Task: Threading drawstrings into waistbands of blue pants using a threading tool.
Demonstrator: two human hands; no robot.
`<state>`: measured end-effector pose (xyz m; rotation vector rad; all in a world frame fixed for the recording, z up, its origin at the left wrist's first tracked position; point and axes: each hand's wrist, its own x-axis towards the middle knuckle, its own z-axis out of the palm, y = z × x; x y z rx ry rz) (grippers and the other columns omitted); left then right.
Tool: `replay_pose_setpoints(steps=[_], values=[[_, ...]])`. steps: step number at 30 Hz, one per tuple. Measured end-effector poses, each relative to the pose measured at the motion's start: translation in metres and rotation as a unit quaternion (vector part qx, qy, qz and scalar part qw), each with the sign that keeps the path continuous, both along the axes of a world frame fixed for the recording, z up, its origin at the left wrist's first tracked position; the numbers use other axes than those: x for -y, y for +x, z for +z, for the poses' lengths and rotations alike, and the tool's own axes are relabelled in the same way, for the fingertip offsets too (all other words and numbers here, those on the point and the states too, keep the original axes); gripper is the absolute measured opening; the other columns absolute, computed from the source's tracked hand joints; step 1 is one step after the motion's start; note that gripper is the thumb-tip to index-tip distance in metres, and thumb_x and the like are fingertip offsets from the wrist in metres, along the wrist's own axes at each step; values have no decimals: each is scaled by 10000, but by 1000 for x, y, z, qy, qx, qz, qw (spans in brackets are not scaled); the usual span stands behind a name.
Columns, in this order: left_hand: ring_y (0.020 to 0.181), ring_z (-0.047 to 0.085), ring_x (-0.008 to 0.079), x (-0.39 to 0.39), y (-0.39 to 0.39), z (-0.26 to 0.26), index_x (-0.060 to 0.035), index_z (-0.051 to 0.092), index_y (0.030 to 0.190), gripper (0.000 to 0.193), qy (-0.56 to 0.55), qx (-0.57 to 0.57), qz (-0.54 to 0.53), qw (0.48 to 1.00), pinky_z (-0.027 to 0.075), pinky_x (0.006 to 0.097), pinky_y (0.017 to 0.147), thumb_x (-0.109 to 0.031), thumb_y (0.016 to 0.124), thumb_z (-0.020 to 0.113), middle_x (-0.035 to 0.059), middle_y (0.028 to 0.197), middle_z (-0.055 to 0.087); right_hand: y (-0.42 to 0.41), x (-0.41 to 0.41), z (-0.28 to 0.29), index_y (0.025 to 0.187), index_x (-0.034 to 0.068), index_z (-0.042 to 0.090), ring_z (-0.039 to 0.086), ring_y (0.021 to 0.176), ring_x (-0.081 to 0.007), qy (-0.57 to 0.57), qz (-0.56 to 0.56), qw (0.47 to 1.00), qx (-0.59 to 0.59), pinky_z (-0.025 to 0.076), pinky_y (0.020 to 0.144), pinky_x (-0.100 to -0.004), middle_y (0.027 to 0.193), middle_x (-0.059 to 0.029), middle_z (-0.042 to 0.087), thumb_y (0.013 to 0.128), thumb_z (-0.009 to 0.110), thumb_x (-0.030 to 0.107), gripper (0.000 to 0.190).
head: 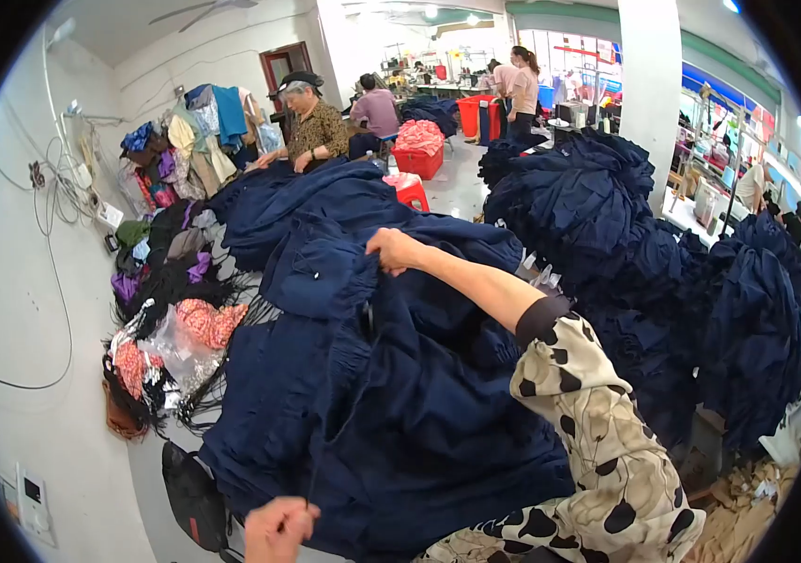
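Observation:
A navy blue fabric garment [436, 394] with a gathered elastic waistband [351, 345] is spread before me over other navy cloth. My right hand [397, 252] grips the far end of the gathered band, arm stretched out. Low in the picture, my left hand [279, 528] is closed near the garment's front edge. A thin dark cord [312, 478] seems to run from its fingertips up towards the band; its path through the cloth is hidden. On the piece beyond the band shows a small white spot [316, 275].
Navy garments are heaped at right [576, 190]. Left lie black cords [161, 288], a clear plastic bag [179, 341] and a black bag [193, 496]. Across the pile, a person [319, 127] handles cloth. Behind stand a red bin [418, 162] and a red stool [411, 193].

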<state>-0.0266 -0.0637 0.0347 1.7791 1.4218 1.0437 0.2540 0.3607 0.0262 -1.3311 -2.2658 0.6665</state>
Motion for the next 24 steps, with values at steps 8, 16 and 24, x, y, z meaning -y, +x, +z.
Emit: replay_pose_setpoints(steps=[8, 16, 24], values=[[681, 531, 143, -76, 40, 19, -9, 606, 817, 264, 251, 3, -222, 942, 442, 254, 620, -253, 917, 595, 174, 1109, 619, -33, 24, 24, 987, 76, 684, 681, 739, -274, 95, -8, 983, 159, 533, 635, -374, 836, -141, 683, 628, 657, 51, 361], [687, 559, 152, -89, 52, 17, 2, 599, 780, 296, 120, 135, -304, 935, 446, 262, 614, -243, 943, 557, 164, 930, 668, -27, 20, 19, 958, 97, 693, 684, 731, -239, 93, 7, 983, 156, 534, 655, -372, 863, -106, 685, 653, 673, 81, 307], [538, 303, 79, -28, 5, 5, -41, 432, 720, 171, 257, 214, 123, 934, 235, 234, 457, -82, 880, 474, 14, 623, 389, 15, -12, 20, 993, 132, 703, 690, 712, -171, 102, -101, 981, 133, 536, 645, -319, 736, -39, 704, 729, 673, 252, 292]])
